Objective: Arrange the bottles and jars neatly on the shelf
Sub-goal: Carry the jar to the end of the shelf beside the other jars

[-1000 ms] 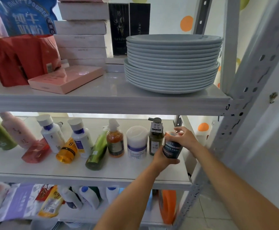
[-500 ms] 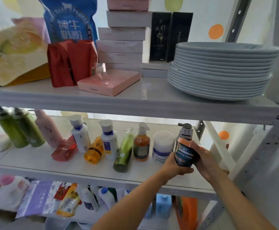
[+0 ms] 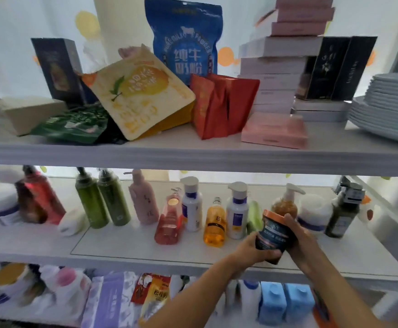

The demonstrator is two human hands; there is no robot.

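A dark blue jar with an orange lid is held tilted above the front of the middle shelf. My left hand grips it from below and my right hand holds its right side. Behind it stand an amber pump bottle, a white jar and a dark green pump bottle. Further left are two white bottles, an orange bottle, a leaning red bottle, a pink bottle and two green bottles.
The upper shelf carries snack bags, stacked boxes and a pile of grey plates. The lower shelf holds blue bottles, pouches and more containers. A metal upright borders the right side.
The view has swung left, showing more of the shelf. Both hands have carried the blue jar leftward and forward, away from the dark green pump bottle, to the front of the amber pump bottle.
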